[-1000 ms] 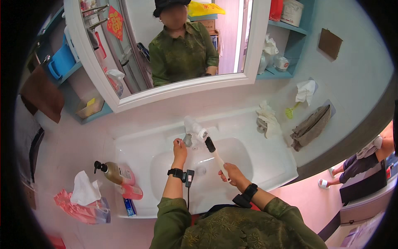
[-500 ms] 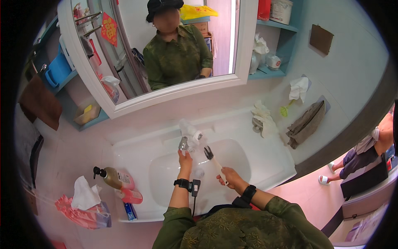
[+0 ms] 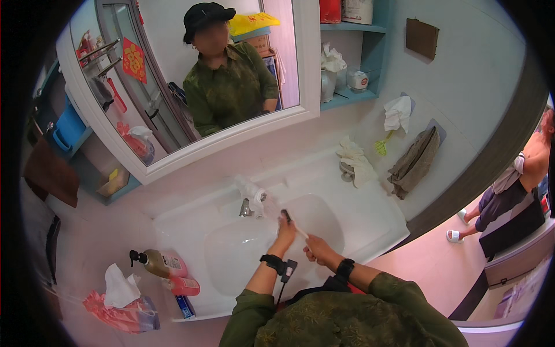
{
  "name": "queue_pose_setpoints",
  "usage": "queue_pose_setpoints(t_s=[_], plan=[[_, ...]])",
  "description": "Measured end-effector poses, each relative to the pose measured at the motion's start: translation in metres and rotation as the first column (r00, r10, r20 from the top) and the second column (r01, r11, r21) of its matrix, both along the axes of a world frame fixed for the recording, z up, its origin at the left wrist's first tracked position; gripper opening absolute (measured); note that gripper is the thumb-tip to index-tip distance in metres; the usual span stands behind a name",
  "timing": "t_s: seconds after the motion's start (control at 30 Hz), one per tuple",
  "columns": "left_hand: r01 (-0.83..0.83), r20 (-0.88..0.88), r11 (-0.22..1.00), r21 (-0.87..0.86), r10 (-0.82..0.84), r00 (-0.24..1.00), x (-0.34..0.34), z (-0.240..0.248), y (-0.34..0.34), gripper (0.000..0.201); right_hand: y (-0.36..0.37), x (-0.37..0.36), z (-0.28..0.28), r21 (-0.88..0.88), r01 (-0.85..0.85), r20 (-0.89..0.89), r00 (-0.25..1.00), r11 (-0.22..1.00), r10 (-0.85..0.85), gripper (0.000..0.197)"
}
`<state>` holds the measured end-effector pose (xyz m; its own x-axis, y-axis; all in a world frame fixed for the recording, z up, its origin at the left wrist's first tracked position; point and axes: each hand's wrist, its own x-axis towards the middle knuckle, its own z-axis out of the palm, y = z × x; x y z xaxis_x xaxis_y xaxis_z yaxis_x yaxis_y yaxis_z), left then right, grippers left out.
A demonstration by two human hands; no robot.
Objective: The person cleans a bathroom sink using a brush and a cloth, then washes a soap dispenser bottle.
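Note:
Over the white sink basin, my right hand grips the pale handle of a slim tool with a dark head. The head points up and away from me, toward the tap. My left hand is closed around the tool near its dark head, fingers partly hiding it. Just beyond the hands is the metal tap, with whitish, see-through plastic wrapped about its upper part. A faint stream of water seems to fall from the spout beside my left fingertips.
Left of the basin stand a pump bottle, a pink bottle, a blue box and a tissue pack. Pale gloves lie on the right rim. A towel hangs beyond. Another person stands at far right.
My left hand has left the tap and moved right, closing on the tool near its dark head. The tool stays in my right hand. The view has shifted slightly.

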<state>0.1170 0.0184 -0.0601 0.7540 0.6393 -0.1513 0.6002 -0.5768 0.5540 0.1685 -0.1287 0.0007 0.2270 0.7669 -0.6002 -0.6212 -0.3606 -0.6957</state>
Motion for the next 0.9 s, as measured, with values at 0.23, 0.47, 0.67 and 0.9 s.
queue_pose_setpoints(t_s=[0.23, 0.47, 0.67, 0.9], plan=[[-0.363, 0.207, 0.704, -0.611, 0.584, 0.785, -0.018, -0.001, 0.02, 0.051, 0.0, -0.013, 0.0, 0.075, -0.142, 0.056, 0.989, 0.987, 0.138, 0.027], [-0.365, 0.247, 0.772, -0.52, 0.545, 0.801, -0.005, -0.019, 0.009, 0.048, 0.01, -0.007, -0.004, 0.045, -0.097, 0.054, 0.994, 0.994, 0.094, 0.025], [-0.313, 0.366, 0.917, -0.247, 0.387, 0.846, -0.089, -0.041, 0.094, 0.045, 0.024, -0.029, 0.01, 0.064, -0.112, 0.006, 0.994, 0.992, 0.112, 0.028], [-0.306, 0.407, 0.651, -0.695, 0.707, 0.578, -0.12, 0.017, 0.128, 0.04, 0.011, 0.003, 0.025, 0.04, -0.04, -0.054, 0.998, 0.998, 0.042, 0.044]])
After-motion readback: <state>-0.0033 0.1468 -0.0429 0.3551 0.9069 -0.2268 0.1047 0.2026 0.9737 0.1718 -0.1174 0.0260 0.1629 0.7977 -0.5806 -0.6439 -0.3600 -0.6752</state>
